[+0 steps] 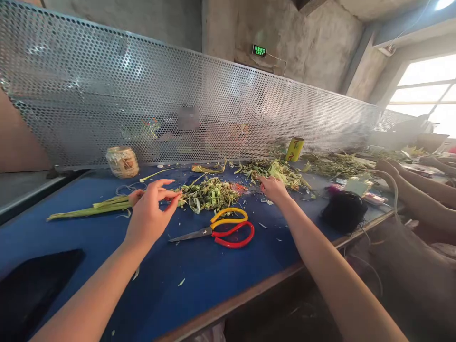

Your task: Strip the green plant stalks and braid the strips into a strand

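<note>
My left hand [151,204] has thumb and index fingertip pressed together at the left edge of a small heap of dried green-yellow leaf scraps [212,194]; what sits in the pinch is too small to make out. Farther right, my right hand [274,189] reaches to a second pile of dried leaves [285,172]. Its fingers are curled at the pile's near side, and anything in them is hidden. Between my arms lie scissors [228,229] with one yellow and one red handle, blades pointing left. Long green stalks [89,212] lie flat behind and left of my left hand.
A twine-wrapped jar [123,162] and a yellow cylinder [294,149] stand along the perforated metal screen [213,104]. A black fuzzy bundle [344,212] lies at right, near another person's arm [420,190]. A dark flat object [39,285] rests on the blue tabletop [171,289] at left.
</note>
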`<control>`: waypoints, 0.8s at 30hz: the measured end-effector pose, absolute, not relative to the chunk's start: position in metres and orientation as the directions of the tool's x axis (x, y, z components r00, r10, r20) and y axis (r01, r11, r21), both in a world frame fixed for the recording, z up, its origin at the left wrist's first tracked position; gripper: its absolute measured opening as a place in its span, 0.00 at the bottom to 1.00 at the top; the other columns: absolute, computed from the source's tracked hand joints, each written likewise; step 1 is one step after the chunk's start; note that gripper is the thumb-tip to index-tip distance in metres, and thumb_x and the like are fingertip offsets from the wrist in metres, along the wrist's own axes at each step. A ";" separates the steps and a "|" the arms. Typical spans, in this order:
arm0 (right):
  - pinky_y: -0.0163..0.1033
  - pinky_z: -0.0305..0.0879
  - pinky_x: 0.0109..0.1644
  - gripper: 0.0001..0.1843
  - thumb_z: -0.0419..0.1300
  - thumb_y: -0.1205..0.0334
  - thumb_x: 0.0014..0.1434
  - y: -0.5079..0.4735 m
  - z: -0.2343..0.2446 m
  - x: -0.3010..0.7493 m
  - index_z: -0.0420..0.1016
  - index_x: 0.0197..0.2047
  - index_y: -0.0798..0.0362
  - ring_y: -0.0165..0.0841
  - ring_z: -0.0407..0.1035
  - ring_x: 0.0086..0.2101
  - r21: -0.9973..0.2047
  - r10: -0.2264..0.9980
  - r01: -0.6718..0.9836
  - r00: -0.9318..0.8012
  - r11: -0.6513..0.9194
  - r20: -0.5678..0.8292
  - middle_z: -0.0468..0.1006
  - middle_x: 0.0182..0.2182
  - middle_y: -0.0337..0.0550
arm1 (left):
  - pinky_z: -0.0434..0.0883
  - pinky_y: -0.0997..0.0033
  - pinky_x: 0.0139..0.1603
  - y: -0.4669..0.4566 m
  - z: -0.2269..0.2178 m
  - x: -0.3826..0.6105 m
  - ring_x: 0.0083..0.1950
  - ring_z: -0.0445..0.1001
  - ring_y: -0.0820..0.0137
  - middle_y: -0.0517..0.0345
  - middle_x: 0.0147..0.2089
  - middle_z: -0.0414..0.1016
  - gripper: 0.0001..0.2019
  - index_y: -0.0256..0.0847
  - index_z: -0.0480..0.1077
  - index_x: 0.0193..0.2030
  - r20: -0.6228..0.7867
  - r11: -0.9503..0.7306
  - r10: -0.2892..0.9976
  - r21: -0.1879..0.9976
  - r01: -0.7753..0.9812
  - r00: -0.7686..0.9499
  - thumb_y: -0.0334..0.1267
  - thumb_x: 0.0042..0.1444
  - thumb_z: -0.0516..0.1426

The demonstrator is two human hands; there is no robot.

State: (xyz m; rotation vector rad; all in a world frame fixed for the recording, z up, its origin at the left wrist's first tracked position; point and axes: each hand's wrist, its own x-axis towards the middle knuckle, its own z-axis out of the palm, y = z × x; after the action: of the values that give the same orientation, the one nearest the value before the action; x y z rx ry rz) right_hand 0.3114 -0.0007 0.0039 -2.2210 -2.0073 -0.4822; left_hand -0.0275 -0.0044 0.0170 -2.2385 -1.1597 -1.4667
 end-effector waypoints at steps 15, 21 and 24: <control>0.39 0.53 0.44 0.24 0.50 0.69 0.54 -0.001 0.000 0.310 0.58 0.55 0.52 0.39 0.63 0.44 0.196 0.958 0.978 0.008 -0.067 0.288 0.75 0.37 0.46 | 0.57 0.58 0.49 -0.006 0.019 -0.028 0.40 0.75 0.63 0.62 0.30 0.78 0.12 0.44 0.60 0.44 0.857 -0.648 0.487 0.226 0.727 0.168 0.39 0.52 0.54; 0.40 0.54 0.44 0.21 0.48 0.69 0.56 0.002 0.000 0.306 0.60 0.54 0.52 0.39 0.63 0.44 0.212 0.960 0.974 0.015 -0.077 0.280 0.75 0.37 0.49 | 0.57 0.57 0.48 -0.006 0.018 -0.028 0.40 0.75 0.62 0.62 0.30 0.78 0.14 0.46 0.59 0.45 0.853 -0.642 0.493 0.224 0.733 0.172 0.39 0.52 0.54; 0.40 0.53 0.44 0.20 0.47 0.69 0.57 0.001 0.000 0.306 0.60 0.54 0.55 0.40 0.63 0.44 0.209 0.958 0.972 0.043 -0.105 0.282 0.74 0.37 0.51 | 0.58 0.57 0.48 -0.006 0.018 -0.028 0.41 0.75 0.62 0.62 0.30 0.78 0.13 0.45 0.59 0.45 0.857 -0.642 0.488 0.224 0.733 0.166 0.38 0.52 0.54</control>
State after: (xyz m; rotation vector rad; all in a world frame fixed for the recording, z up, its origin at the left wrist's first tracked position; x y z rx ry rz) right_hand 0.3057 0.0009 0.0002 -2.2402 -2.0749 -0.5510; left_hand -0.0284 -0.0060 0.0184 -2.2004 -1.1829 -1.4685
